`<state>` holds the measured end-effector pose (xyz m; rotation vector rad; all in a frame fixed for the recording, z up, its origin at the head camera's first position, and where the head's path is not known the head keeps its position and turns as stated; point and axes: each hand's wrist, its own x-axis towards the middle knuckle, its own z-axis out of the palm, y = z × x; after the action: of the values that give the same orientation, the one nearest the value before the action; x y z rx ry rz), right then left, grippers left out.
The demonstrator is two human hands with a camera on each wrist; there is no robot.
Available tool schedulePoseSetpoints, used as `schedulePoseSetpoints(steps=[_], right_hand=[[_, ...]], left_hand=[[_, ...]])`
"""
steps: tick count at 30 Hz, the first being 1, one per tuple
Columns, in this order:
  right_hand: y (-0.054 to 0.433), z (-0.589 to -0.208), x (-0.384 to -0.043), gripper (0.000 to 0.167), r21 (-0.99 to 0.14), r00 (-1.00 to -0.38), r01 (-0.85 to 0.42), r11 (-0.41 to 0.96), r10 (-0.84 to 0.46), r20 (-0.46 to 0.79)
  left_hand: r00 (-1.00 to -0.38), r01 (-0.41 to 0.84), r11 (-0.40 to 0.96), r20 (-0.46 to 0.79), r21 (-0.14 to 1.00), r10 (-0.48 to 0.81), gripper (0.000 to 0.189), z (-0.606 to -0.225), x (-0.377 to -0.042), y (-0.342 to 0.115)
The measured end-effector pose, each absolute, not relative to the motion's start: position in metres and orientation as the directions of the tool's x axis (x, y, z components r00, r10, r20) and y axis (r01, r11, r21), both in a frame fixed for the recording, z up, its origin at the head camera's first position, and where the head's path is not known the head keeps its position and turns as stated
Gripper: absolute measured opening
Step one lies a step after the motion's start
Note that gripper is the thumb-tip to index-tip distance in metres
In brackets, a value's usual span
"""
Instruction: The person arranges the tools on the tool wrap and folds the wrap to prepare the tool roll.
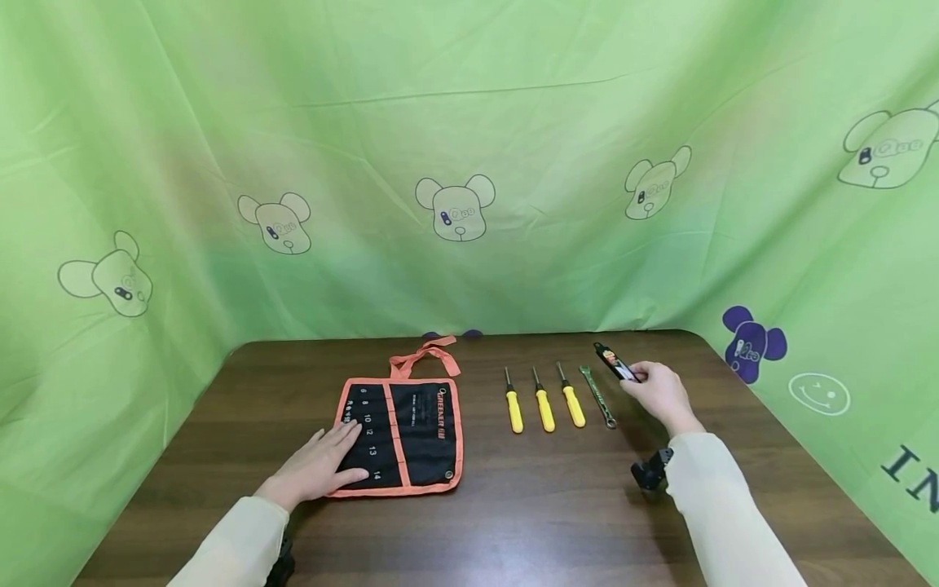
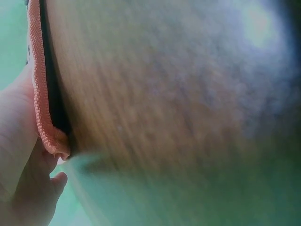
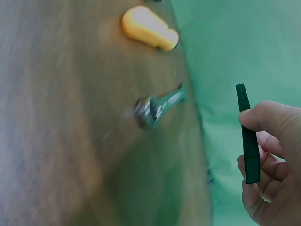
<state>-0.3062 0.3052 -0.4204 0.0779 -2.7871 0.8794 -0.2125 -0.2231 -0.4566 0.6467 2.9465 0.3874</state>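
My left hand (image 1: 317,463) lies with straight fingers on the lower left part of a black roll-up tool pouch (image 1: 433,456) with orange trim and printed numbers. In the left wrist view the pouch's orange edging (image 2: 40,89) runs close by that hand. At the right, my right hand (image 1: 660,393) pinches a slim, flat black case (image 1: 614,361) with a printed label. The right wrist view shows the thumb on one face of the case (image 3: 250,150) and fingers on the other. Left of this hand lies a metal combination wrench (image 1: 597,398).
Three yellow-handled screwdrivers (image 1: 515,412) lie side by side between pouch and wrench. The pouch's orange tie strap (image 1: 425,355) stretches toward the table's far edge. A green printed curtain (image 1: 455,277) hangs behind and around the brown wooden table (image 1: 506,530).
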Motion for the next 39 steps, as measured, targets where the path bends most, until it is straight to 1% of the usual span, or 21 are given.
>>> schedulePoseSetpoints(steps=[11, 22, 33, 39], right_hand=[[0.266, -0.386, -0.306, 0.028, -0.528, -0.939, -0.251, 0.812, -0.072, 0.337], [0.226, -0.363, -0.302, 0.026, -0.491, -0.896, -0.383, 0.782, -0.185, 0.404], [0.187, -0.357, -0.286, 0.024, -0.486, -0.877, -0.459, 0.744, -0.289, 0.384], [0.172, -0.354, -0.278, 0.023, -0.479, -0.865, -0.487, 0.731, -0.326, 0.381]], left_hand=[[-0.903, 0.405, 0.876, -0.037, 0.262, 0.428, 0.077, -0.457, -0.213, -0.223], [-0.904, 0.398, 0.881, -0.051, 0.255, 0.424, 0.077, -0.459, -0.213, -0.224], [-0.908, 0.386, 0.881, -0.057, 0.273, 0.416, 0.077, -0.456, -0.212, -0.223], [-0.907, 0.388, 0.883, -0.059, 0.265, 0.417, 0.077, -0.456, -0.212, -0.223]])
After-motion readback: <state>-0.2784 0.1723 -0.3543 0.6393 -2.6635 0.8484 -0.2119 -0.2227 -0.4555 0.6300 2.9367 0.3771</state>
